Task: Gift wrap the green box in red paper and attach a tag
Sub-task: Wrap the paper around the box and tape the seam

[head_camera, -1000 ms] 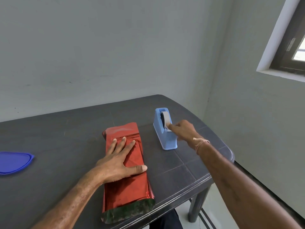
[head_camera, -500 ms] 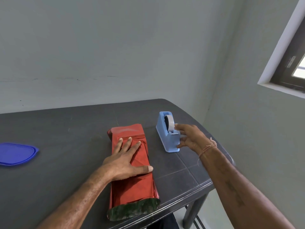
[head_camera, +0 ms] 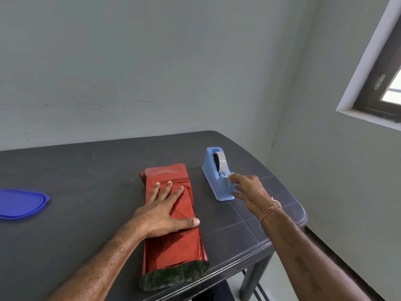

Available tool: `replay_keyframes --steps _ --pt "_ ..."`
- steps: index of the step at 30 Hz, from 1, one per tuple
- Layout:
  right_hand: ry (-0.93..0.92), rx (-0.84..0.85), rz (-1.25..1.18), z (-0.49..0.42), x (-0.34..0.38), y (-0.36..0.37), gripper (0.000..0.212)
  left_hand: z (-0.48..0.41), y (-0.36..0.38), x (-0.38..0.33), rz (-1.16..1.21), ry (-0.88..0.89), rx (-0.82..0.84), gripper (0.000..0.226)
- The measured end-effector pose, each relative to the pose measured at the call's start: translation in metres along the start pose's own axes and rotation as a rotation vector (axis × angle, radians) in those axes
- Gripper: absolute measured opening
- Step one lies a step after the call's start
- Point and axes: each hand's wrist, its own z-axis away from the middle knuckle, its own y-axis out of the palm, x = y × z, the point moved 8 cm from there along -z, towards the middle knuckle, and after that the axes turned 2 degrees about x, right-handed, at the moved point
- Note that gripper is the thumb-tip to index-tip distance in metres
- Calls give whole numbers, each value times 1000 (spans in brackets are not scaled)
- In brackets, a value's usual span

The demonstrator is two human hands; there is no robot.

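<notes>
The green box lies lengthwise on the dark table (head_camera: 86, 213), wrapped in shiny red paper (head_camera: 175, 244). Its dark green end (head_camera: 173, 276) shows at the paper's open near end by the table edge. The far end of the paper is folded over. My left hand (head_camera: 162, 211) presses flat on top of the wrap, fingers straight, thumb out to the right. My right hand (head_camera: 249, 192) reaches to the near end of the blue tape dispenser (head_camera: 217, 174), fingertips touching it at the cutter. No tag is in view.
A blue plastic lid (head_camera: 19, 203) lies at the table's left. The table's rounded right corner (head_camera: 301, 213) and front edge are close to the box and dispenser. A wall stands behind and to the right, with a window (head_camera: 386, 83) at the upper right.
My right hand slid from the tape roll down to the dispenser's near end at the cutter. My left hand stayed flat on the wrapped box.
</notes>
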Motion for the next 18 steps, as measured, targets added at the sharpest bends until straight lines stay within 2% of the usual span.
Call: replay_keyframes --steps 4,9,11,18 --pt "-3 12 -32 6 -8 -1 24 0 1 0 9 2 2 136" --pt "64 40 -146 10 -28 1 25 0 0 -1 15 0 8 138" --pt "52 36 -180 10 -37 0 30 0 1 -1 14 0 6 137" --pt "-11 28 -203 18 -38 -3 24 0 0 -1 8 -2 10 137"
